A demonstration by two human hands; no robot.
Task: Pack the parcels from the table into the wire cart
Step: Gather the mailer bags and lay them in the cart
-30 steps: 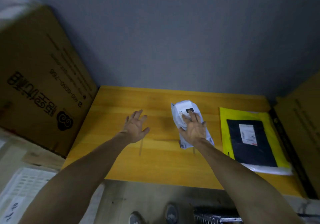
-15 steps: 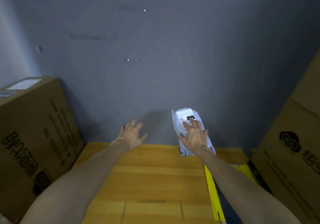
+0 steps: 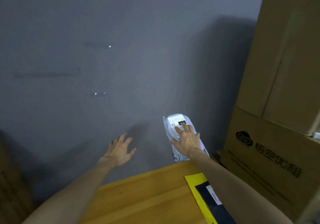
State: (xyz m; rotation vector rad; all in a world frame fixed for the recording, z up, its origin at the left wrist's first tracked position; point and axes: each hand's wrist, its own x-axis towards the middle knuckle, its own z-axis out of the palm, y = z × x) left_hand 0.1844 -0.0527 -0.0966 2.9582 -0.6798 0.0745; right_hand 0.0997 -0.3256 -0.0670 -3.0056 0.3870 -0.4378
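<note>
My right hand grips a small white plastic mailer with a printed label, holding it in the air above the far right of the wooden table. Its fingers lie over the label and the thumb wraps the left edge. My left hand hovers beside it with fingers spread and holds nothing. A yellow-bordered dark parcel with a white label lies flat on the table's right side, partly hidden by my right forearm. The wire cart is out of view.
A grey wall fills most of the view behind the table. Tall stacked cardboard boxes with printed logos stand close on the right. A dark box edge shows at the far left.
The white mailer has come up off the table in my right hand. My view has tilted up and turned right, so the left box has slid out and the right boxes have come in.
</note>
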